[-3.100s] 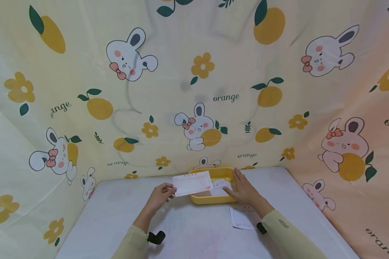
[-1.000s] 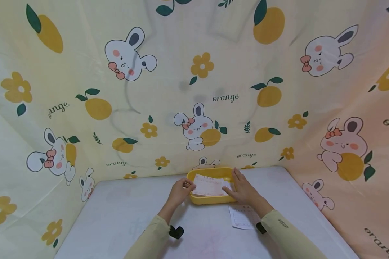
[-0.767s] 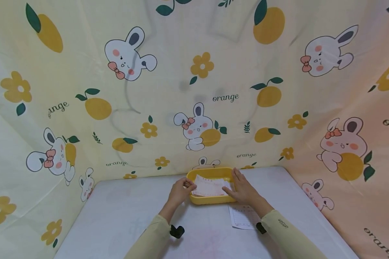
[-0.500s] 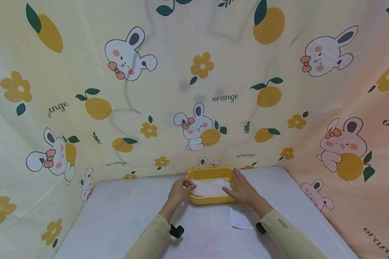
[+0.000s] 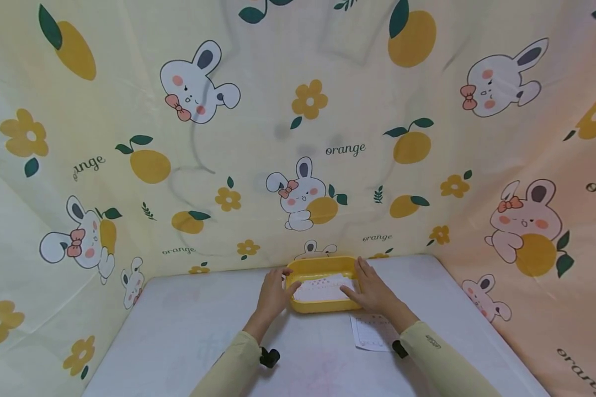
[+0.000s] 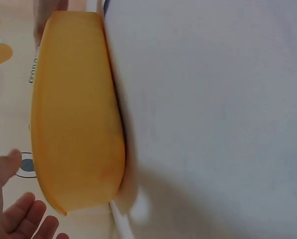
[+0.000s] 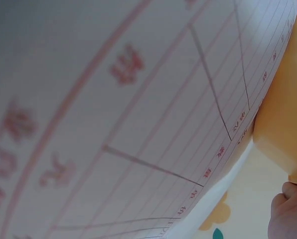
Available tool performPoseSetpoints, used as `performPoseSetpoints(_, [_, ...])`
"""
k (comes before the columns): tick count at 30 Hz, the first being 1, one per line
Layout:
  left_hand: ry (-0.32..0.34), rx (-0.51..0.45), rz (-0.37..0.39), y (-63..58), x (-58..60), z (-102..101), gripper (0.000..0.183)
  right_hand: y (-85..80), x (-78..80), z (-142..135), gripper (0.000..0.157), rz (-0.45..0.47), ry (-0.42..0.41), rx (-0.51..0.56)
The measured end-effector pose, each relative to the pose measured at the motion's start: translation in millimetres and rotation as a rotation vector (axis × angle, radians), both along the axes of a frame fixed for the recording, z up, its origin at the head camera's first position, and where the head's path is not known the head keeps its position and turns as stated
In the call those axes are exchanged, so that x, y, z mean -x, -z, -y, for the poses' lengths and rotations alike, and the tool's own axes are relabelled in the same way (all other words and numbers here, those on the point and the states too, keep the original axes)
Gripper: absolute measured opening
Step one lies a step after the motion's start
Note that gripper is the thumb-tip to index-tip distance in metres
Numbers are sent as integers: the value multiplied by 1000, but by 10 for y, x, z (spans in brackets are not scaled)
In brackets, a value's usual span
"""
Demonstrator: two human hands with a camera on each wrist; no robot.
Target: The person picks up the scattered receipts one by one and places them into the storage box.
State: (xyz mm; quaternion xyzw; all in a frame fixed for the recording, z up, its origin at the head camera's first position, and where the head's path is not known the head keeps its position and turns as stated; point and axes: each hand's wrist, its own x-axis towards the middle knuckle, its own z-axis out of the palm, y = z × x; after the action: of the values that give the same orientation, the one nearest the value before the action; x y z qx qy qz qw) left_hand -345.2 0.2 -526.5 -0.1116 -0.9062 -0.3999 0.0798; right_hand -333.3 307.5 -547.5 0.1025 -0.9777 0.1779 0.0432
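A yellow plastic tray (image 5: 328, 306) stands at the back of the table, with white paper slips (image 5: 323, 288) printed in red lying inside it. My left hand (image 5: 273, 298) is at the tray's left end, thumb over the rim and fingers outside; the left wrist view shows this hand (image 6: 19, 214) with thumb and fingers spread, holding nothing. At the right end my right hand (image 5: 377, 289) rests against the tray with straight fingers, its thumb reaching over the rim toward the slips. Under the right wrist lies another printed slip (image 5: 370, 335), which fills much of the right wrist view.
The white tabletop (image 5: 218, 342) stretches in front of and to the left of the tray. A curtain (image 5: 258, 138) printed with rabbits and oranges hangs right behind the table and along both sides. Each wrist carries a black camera (image 5: 270, 357).
My left hand has brought a slip rightward into the tray and let go of it. The slip has dropped flat onto the others, and the left fingers have opened. My right hand has stayed put.
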Motion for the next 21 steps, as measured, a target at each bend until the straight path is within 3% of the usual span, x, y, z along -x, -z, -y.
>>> performPoseSetpoints(11, [126,243,38,-3,-76,-63,102,-17,-3,10,108,-5,6,-6])
performPoseSetpoints(21, [156,392,56,65,24,-95,117,-25,-18,12,107,0,7,8])
